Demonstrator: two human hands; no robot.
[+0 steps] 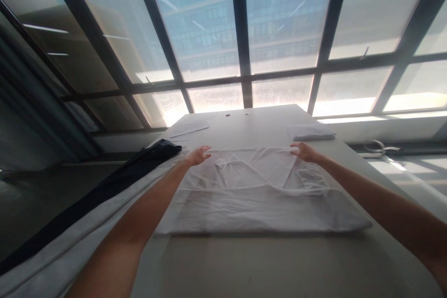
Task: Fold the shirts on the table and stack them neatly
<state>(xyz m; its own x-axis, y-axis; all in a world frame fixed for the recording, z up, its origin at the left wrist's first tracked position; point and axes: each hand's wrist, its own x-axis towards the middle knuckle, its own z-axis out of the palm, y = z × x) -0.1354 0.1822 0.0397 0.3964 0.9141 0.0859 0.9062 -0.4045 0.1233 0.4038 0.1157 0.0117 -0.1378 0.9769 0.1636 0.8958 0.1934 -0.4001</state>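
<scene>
A white cloth garment (258, 209) lies spread on the white table, its near part folded over in a wide band. At its far left corner is my left hand (199, 155), fingers pinched together on the fabric edge. My right hand (303, 151) pinches the far right corner in the same way. Between the hands the far edge of the cloth runs nearly straight, with creases and a crossed fold below it.
On the left, dark cloth (139, 163) and white cloth (115, 214) hang along the table (244, 130) edge. Papers (190, 128) lie far left, a folded white stack (310, 131) far right. Windows stand behind; a cable (379, 147) is at the right.
</scene>
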